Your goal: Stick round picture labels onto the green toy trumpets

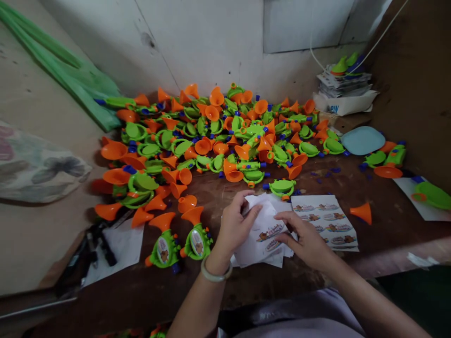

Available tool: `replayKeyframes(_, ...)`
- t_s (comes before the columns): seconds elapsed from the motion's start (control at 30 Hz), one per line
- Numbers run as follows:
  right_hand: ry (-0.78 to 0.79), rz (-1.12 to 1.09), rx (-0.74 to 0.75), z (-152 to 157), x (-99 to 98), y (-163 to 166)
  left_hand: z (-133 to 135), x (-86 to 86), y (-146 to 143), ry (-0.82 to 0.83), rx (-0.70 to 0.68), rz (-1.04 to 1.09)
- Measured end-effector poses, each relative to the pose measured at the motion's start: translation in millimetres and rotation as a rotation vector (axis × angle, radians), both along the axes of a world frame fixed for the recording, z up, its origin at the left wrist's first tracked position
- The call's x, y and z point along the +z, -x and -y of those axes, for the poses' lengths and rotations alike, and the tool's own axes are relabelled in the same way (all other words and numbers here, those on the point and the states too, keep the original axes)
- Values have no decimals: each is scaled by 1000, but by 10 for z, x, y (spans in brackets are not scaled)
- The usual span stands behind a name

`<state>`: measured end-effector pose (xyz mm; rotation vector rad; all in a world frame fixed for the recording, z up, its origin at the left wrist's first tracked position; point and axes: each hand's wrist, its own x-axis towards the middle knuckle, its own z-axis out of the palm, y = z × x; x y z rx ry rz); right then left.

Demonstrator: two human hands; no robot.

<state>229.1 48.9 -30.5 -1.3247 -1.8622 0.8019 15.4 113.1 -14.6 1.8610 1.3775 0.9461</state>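
Note:
My left hand, a bangle at its wrist, grips the left side of a white sticker sheet between thumb and fingers. On the sheet's right edge, thumb and forefinger of my right hand are bent close together near two printed oval stickers; whether a sticker is pinched there is too small to tell. More loose sheets lie under it. A stack of printed sticker sheets rests just right of my right hand. Left of my left hand lie two green toy trumpets with orange bells and oval stickers on their sides.
A large heap of green and orange toy trumpets covers the back of the brown table. A loose orange bell lies to the right, a pale blue lid behind it. Papers are stacked in the back right corner; dark pens lie at left.

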Motion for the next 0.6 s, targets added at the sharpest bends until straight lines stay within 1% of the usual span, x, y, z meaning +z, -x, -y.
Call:
replayKeyframes(0.13,-104,-22,-2,38,97,37,114,170,33,63,5,123)
replayKeyframes(0.33,-215,-80,-12,72,224,109,248,358,8,154,-97,186)
replayKeyframes(0.47,-305,-131,-16,63,303,122,284,396,-6,189,-79,210)
replayKeyframes(0.6,-414,-150,-12,58,355,119,272,350,0,159,17,245)
